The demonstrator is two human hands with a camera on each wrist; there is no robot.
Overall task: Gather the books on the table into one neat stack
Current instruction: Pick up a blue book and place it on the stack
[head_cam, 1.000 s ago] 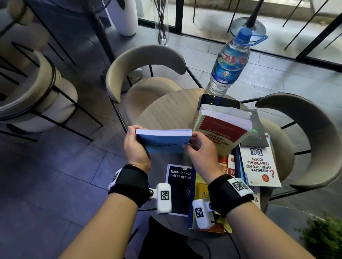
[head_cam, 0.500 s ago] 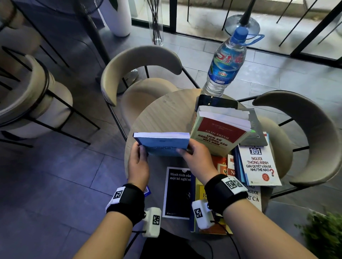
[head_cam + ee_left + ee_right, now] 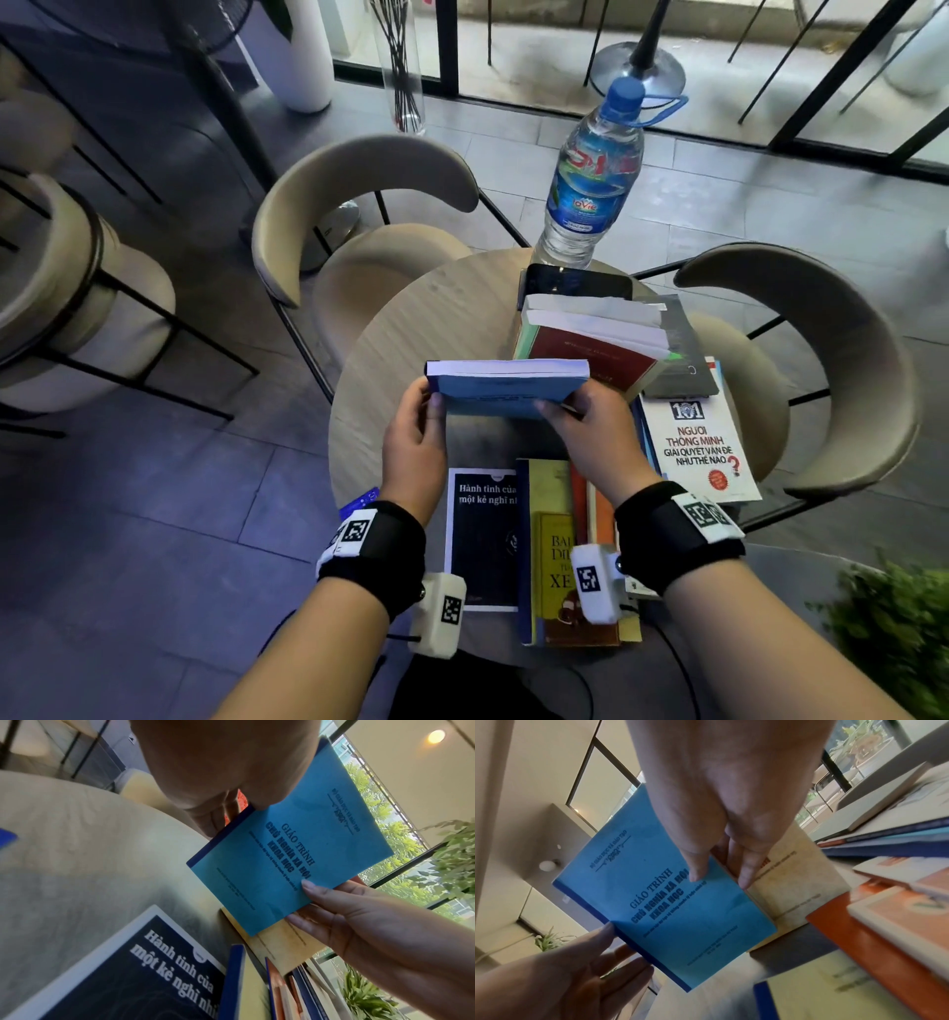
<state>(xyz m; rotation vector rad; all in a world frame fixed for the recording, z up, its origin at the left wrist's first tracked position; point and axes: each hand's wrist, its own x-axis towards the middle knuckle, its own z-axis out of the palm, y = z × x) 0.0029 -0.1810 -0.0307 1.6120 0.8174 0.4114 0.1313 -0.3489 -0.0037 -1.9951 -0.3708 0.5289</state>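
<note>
A thin blue book point(image 3: 506, 388) point(image 3: 290, 852) point(image 3: 670, 914) is held upright above the round table point(image 3: 411, 349). My left hand point(image 3: 418, 442) grips its spine edge and my right hand point(image 3: 590, 431) pinches its opposite edge, thumb on the cover. Right behind it a thick red and cream book point(image 3: 590, 349) leans over a dark book point(image 3: 678, 354). Flat on the table lie a black book point(image 3: 482, 539) point(image 3: 123, 975), a yellow book point(image 3: 554, 545), orange books point(image 3: 895, 933) and a white book point(image 3: 698, 447).
A water bottle point(image 3: 595, 180) and a dark phone point(image 3: 575, 282) stand at the table's far edge. Beige chairs point(image 3: 369, 205) point(image 3: 842, 370) ring the table. A green plant point(image 3: 893, 632) sits at lower right. A small blue card point(image 3: 359, 501) lies at the near-left rim.
The blue book has moved right, from beyond the table's left edge to just in front of the red book. Both hands went with it.
</note>
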